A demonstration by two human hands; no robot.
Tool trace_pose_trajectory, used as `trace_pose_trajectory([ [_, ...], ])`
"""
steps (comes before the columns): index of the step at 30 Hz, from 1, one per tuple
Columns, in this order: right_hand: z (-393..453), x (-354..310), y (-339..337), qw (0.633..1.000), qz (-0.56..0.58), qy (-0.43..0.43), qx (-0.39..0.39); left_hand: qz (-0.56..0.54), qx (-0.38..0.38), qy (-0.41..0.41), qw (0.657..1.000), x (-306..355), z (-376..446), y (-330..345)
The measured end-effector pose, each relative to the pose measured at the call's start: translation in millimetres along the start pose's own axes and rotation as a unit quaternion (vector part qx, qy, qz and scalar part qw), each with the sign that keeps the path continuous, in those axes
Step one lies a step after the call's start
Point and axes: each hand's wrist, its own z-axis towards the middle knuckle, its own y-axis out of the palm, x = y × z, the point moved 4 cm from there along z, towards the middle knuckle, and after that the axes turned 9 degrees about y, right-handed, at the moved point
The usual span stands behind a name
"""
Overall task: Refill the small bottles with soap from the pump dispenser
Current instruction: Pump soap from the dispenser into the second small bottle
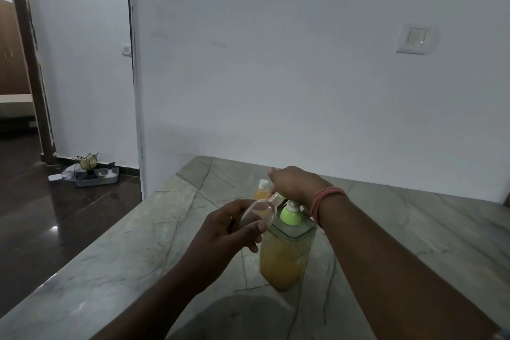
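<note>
Surface: grey veined stone counter [110, 257], set against a white wall [276, 63].
Room: doorway far left; dark glossy floor [41, 215]; switch plate [414, 38] on wall, far right.
Floor items: grey tray [96, 177] of clutter by the wall.
Pump dispenser [285, 251]: centre of counter, orange soap inside, green pump.
Left hand [223, 232]: grasps a clear small bottle [259, 211], tilted, neck toward the pump.
Right hand [295, 183]: lies over the pump head, hiding it; grasp cannot be told.
Capped bottle [261, 190]: behind, partly hidden.
</note>
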Motion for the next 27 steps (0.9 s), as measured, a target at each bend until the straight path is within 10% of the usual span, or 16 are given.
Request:
trace_pose_trajectory([
  [27,17,5,14,0.999,-0.001,-0.016,-0.037,-0.135,0.032,-0.023,0.990,-11,-8,9],
])
